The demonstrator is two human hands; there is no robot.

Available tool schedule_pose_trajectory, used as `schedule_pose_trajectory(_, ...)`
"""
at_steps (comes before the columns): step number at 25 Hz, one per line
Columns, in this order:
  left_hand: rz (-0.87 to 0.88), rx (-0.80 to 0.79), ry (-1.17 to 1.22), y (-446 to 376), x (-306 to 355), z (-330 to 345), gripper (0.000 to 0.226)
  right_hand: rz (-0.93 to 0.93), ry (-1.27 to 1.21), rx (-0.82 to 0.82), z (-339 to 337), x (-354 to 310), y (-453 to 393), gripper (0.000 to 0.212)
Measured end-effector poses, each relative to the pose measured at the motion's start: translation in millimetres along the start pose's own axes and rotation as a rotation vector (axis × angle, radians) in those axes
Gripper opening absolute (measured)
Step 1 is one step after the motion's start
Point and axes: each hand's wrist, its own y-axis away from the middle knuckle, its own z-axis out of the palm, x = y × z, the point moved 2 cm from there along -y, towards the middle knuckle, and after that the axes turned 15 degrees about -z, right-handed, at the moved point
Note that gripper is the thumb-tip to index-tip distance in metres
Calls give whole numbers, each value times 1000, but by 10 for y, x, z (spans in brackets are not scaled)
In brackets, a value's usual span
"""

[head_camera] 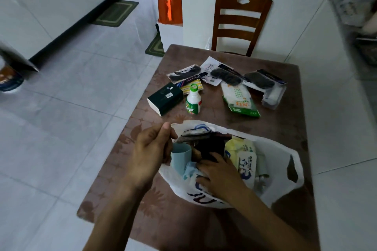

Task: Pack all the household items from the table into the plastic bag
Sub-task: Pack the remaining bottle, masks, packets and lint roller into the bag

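Observation:
A white plastic bag (281, 161) lies open on the near part of the brown table (271, 128). Inside it I see a pale blue cup (180, 157), a yellow pack of baby wipes (243, 158) and dark items. My left hand (152, 151) grips the bag's left rim beside the cup. My right hand (221, 175) is inside the bag, its fingers resting on the packed things. Farther back on the table lie a dark green box (165, 98), a small white bottle with a green cap (193, 100), a green-and-white packet (239, 99) and several packs of dark socks (259, 80).
A wooden chair (240, 22) stands behind the table's far edge. An orange bag (170, 4) sits on a white box at the back left. White cabinets run behind, and tiled floor lies to the left and right of the table.

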Motion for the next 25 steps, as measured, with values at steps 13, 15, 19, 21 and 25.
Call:
schedule_pose_trajectory(13, -105, 21, 143, -168, -34, -27, 28, 244, -213, 554, -1249, 1035, -1671, 50)
schedule_pose_trajectory(15, -119, 11, 170, -220, -55, -44, 26, 258, -40, 441, -1150, 1198, -1990, 64)
schedule_pose_trajectory(19, -189, -29, 254, -325, -119, -120, 24, 257, 115, 336, -1103, 1330, -2283, 33)
schedule_pose_trajectory(21, -187, -35, 259, -326, -148, -143, 24, 262, 137, 375, -1166, 1269, -2172, 29)
schedule_pose_trajectory(25, -125, -59, 229, -318, -106, -138, 21, 310, -296, 834, -1505, 949, -1288, 33)
